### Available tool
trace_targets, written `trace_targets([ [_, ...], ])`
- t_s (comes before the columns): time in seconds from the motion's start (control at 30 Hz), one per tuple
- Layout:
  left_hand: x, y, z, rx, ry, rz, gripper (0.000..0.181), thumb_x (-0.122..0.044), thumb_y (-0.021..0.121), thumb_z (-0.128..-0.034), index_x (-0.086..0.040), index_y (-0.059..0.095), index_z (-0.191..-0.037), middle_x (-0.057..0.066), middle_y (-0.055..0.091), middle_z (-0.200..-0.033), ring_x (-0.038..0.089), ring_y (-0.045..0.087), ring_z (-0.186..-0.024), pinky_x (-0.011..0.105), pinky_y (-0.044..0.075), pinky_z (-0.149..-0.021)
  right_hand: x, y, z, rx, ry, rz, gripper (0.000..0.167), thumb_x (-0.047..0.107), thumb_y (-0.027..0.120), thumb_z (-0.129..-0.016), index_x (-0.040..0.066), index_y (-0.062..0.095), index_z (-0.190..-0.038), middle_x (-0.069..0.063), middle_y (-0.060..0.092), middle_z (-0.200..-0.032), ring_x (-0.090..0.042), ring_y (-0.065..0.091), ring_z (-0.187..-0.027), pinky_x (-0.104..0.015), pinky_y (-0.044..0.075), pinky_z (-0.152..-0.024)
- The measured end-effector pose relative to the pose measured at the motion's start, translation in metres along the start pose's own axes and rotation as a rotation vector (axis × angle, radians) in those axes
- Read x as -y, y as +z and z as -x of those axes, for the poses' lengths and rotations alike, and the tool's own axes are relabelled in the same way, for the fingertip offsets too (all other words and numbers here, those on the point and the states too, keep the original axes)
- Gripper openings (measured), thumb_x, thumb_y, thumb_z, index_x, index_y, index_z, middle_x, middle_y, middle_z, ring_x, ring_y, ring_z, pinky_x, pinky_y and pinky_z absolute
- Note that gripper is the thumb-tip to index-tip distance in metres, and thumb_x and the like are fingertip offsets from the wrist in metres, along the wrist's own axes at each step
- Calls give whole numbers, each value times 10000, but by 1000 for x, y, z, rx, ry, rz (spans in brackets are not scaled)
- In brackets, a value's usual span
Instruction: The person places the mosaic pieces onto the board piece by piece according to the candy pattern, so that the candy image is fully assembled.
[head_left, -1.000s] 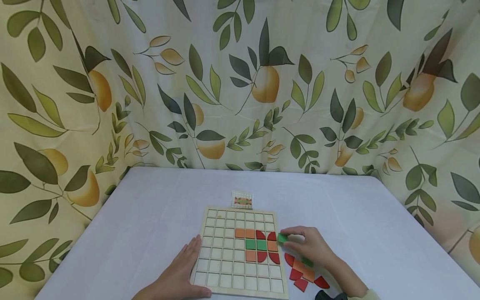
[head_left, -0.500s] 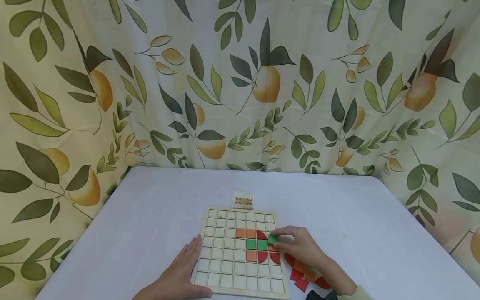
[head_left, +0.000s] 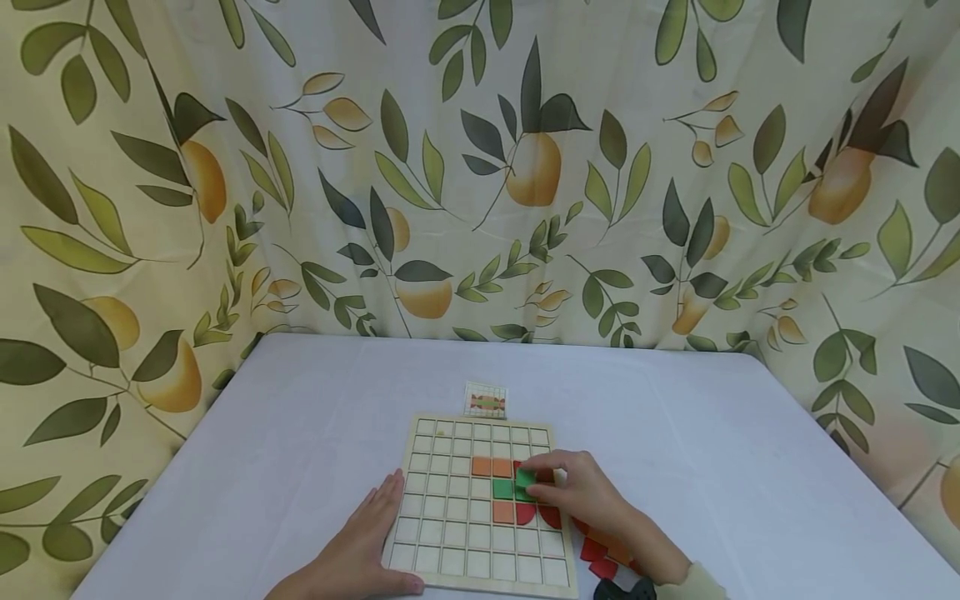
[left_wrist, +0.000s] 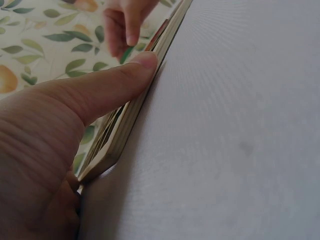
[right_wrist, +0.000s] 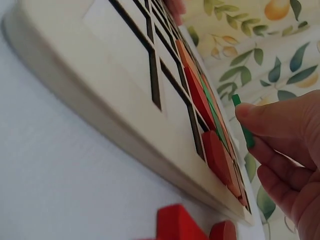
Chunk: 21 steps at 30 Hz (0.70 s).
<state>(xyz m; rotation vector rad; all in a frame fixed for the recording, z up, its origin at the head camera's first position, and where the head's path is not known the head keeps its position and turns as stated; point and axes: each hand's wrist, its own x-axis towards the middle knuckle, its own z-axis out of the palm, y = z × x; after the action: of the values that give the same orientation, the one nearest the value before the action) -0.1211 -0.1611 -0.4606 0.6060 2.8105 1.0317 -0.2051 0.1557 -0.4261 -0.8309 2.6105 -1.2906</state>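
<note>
A curtain printed with green leaves and orange fruit hangs behind a white-covered desk, where a person works over a square board of pale wood, its thick rim framing a grid of shallow off-white cells parted by dark lines. The left hand rests against the board's left side, fingers outstretched and thumb laid along the near edge. The right hand, nearly closed, pinches a green tile between thumb and fingertips over the board's right half. Just beyond the far edge lies a small card bearing a gridded red, orange and green pattern. Loose red and orange pieces lie in a heap beside the board's right edge, partly hidden by the right arm. Set in the cells are flat orange squares, rounded red pieces and green squares. The pinched tile, thin, smooth-faced and evenly coloured, is raised off the board, tilted nearly on edge in the right wrist view.
</note>
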Motion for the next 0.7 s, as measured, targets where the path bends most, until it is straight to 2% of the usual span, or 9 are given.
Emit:
trace_targets([
  [0.1,0,0,0,5,-8,-5,1287,-711,664,-586,36,72,-1451,157,62,-1517,292,49,-1380,68,-130,-980,3,2,-2,8,-29,-12,281,206,705,-821,83,692,-1073,26,664,-1030,-166,582,-951,-464,445,-894],
  [0.23,-1,0,0,2,-1,1,1282,-698,671,-592,42,70,-1449,173,67,-1513,297,52,-1380,66,-129,-979,7,6,-5,24,-55,-2,280,215,699,-825,92,692,-1076,39,663,-1022,-146,579,-889,-357,499,-815],
  [0.37,-2,0,1,-3,11,10,1275,-684,676,-604,62,70,-1441,199,72,-1506,318,57,-1375,66,-133,-976,8,11,-8,33,-55,-8,267,206,701,-823,98,696,-1067,61,659,-1000,-119,578,-871,-280,506,-755],
  [0.7,-2,0,1,1,15,14,1271,-682,676,-605,58,70,-1443,199,72,-1507,318,56,-1375,67,-134,-977,8,21,-14,27,-96,30,270,180,698,-827,80,687,-1077,44,668,-1014,-98,607,-910,-261,511,-709],
])
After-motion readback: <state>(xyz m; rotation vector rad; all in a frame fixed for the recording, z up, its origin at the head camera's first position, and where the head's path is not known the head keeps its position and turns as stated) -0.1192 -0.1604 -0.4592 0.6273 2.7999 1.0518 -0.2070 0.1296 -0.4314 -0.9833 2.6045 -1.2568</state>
